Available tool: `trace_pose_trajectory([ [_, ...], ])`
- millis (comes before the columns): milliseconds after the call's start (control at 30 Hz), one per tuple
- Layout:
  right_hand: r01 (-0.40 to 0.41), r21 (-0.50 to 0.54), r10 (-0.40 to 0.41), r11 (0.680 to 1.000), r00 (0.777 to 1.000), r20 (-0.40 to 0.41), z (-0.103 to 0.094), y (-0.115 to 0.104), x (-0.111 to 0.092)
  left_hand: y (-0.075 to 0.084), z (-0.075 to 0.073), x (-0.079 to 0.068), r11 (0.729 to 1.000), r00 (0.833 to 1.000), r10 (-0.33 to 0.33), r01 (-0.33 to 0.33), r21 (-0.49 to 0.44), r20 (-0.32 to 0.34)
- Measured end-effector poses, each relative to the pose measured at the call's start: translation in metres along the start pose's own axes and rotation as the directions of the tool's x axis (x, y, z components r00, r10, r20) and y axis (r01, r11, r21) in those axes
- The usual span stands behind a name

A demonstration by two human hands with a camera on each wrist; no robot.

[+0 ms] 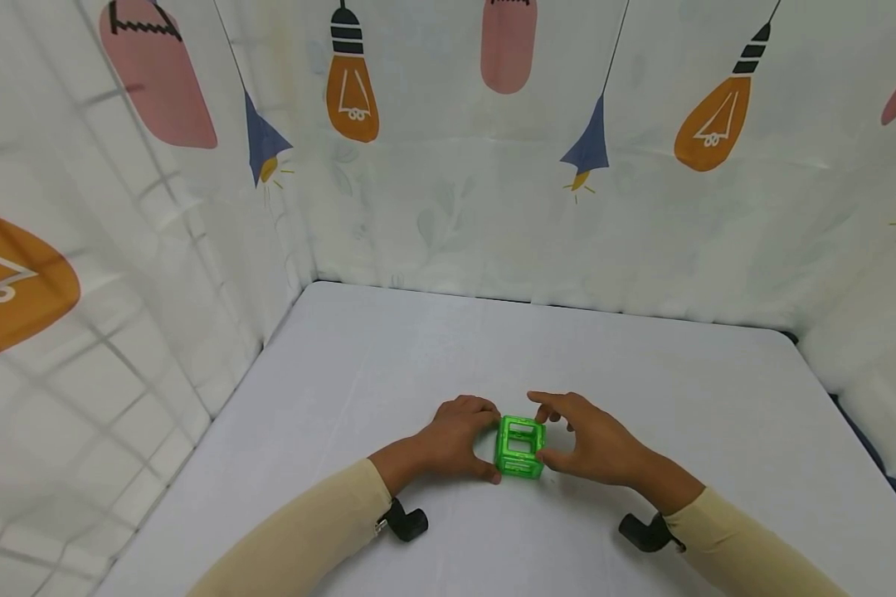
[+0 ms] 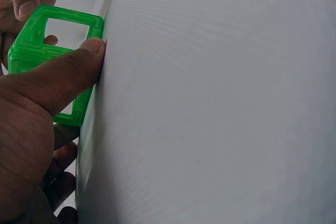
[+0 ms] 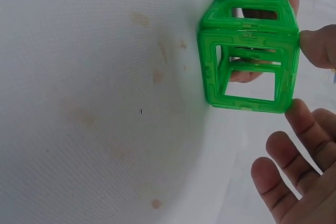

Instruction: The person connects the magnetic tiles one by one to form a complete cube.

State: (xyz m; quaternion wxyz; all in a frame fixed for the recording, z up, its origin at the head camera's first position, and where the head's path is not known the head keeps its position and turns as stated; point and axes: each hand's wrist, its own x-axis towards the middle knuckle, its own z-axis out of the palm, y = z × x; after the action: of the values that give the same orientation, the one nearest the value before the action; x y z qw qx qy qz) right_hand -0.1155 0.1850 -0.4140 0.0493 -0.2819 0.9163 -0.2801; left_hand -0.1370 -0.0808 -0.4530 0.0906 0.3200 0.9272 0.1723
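A translucent green cube of open-framed magnetic tiles (image 1: 520, 475) rests on the white table between both hands. My left hand (image 1: 454, 439) grips it from the left, thumb at the near side and fingers reaching round the far side. The left thumb lies across a green frame (image 2: 71, 12) in the left wrist view. From the right, my right hand (image 1: 597, 439) holds the cube's edge between thumb and one finger, its index finger raised off it. In the right wrist view the thumb and a fingertip touch two corners of the cube (image 3: 247, 104); the other fingers spread away.
The white tabletop (image 1: 388, 348) stretches around the hands, with faint brownish marks (image 3: 157, 76) in the right wrist view. White curtains printed with lamps (image 1: 448, 224) hang behind and beside it. Black wrist cameras (image 1: 406, 522) sit below both sleeves.
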Motion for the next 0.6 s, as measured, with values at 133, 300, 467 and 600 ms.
trace_pose_trajectory([
  [133,0.030,-0.010,-0.030,0.999,0.999,-0.019,0.000,-0.003,0.000,-0.001,0.000,0.000,1.000,1.000,0.001,-0.001,-0.001,0.006],
  [300,0.106,-0.104,-0.111,0.989,0.993,-0.042,0.004,-0.006,0.005,-0.001,-0.002,0.000,1.000,1.000,0.015,-0.015,-0.003,0.003],
  [467,0.160,-0.164,-0.168,0.973,0.985,-0.039,0.008,-0.009,0.012,-0.001,-0.003,-0.001,1.000,1.000,0.027,-0.027,-0.010,0.004],
  [600,0.164,-0.187,-0.172,0.969,0.985,-0.025,0.010,-0.012,0.016,-0.001,-0.003,0.000,0.999,0.999,0.033,-0.033,-0.007,0.005],
])
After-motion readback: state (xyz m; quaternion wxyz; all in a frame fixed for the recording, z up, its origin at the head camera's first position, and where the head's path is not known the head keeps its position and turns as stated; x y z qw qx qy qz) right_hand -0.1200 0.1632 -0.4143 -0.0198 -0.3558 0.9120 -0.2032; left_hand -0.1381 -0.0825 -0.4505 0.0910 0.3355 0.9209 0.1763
